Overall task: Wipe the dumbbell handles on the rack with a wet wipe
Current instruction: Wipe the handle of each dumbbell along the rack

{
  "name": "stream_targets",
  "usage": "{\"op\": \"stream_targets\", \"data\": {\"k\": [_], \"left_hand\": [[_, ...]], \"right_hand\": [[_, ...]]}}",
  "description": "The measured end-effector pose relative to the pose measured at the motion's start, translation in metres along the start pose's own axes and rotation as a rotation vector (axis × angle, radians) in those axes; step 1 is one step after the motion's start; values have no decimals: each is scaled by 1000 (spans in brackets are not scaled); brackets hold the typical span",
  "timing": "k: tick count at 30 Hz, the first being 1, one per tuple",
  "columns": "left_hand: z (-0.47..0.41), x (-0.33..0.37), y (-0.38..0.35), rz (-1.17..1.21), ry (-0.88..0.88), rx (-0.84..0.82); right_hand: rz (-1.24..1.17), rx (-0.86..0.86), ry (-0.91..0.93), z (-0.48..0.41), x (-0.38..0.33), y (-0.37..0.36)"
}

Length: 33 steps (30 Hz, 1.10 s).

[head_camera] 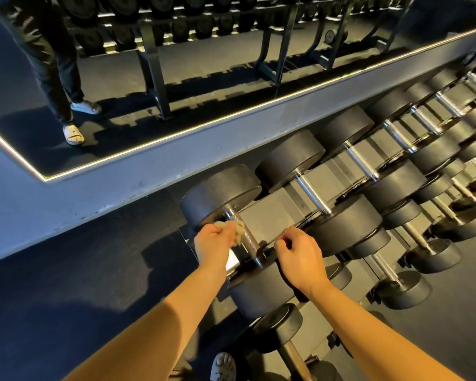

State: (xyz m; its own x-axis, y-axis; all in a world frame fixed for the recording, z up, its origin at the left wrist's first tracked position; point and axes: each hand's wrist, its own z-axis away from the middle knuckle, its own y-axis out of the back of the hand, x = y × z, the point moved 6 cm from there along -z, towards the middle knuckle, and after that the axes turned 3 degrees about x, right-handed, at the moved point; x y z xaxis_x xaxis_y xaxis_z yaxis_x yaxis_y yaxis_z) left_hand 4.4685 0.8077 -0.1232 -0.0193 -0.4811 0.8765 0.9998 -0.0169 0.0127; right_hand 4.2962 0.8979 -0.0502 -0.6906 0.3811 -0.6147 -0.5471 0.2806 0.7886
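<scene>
A long rack holds a row of black dumbbells with chrome handles, running from the near left to the far right. My left hand grips a crumpled pale wet wipe against the upper part of the nearest dumbbell's handle. My right hand hovers over the near end of that same handle with its fingers curled, holding nothing that I can see. The handle of the second dumbbell lies bare just to the right.
A wall mirror above the rack reflects another rack and a person's legs in sandals. Lower tiers carry smaller dumbbells. Dark rubber floor spreads to the left. A sandalled foot shows at the bottom edge.
</scene>
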Motion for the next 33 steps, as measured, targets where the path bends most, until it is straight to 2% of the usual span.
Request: {"op": "stream_targets", "data": {"k": [2, 4, 9, 12, 15, 17, 20, 22, 23, 24, 26, 29, 31, 33], "left_hand": [[-2, -5, -1, 90, 59, 34], [2, -16, -9, 96, 118, -47], [18, -38, -18, -189, 186, -320], [20, -41, -20, -408, 144, -352], [19, -29, -19, -409, 103, -329], [17, -11, -15, -383, -23, -218], [24, 29, -15, -516, -487, -145], [32, 51, -26, -807, -905, -220], [33, 51, -35, -1033, -1096, -273], [31, 47, -42, -1248, -1213, -314], [21, 43, -46, -1446, -1281, -326], [29, 34, -48, -1269, -1341, -515], [39, 23, -50, -1147, -1280, -700], [38, 19, -50, -1148, -1208, -814]], "right_hand": [[1, -1, -1, 1, -1, 0], [8, 3, 4, 1, 0, 0], [16, 5, 15, -1, 3, -3], [14, 4, 13, -2, 2, -3], [9, 8, 8, 0, 1, -2], [-2, 6, 2, 0, 2, -2], [-10, 18, -4, 0, 2, -2], [-12, 25, -9, 0, 3, -1], [-18, 27, -10, 0, 4, -1], [-23, 29, -7, 0, 4, -1], [-29, 36, -5, 0, 4, -2], [-46, 44, -17, 0, 5, -2], [-41, 46, -20, 1, 6, -3], [-32, 51, -21, 0, 6, -3]]}}
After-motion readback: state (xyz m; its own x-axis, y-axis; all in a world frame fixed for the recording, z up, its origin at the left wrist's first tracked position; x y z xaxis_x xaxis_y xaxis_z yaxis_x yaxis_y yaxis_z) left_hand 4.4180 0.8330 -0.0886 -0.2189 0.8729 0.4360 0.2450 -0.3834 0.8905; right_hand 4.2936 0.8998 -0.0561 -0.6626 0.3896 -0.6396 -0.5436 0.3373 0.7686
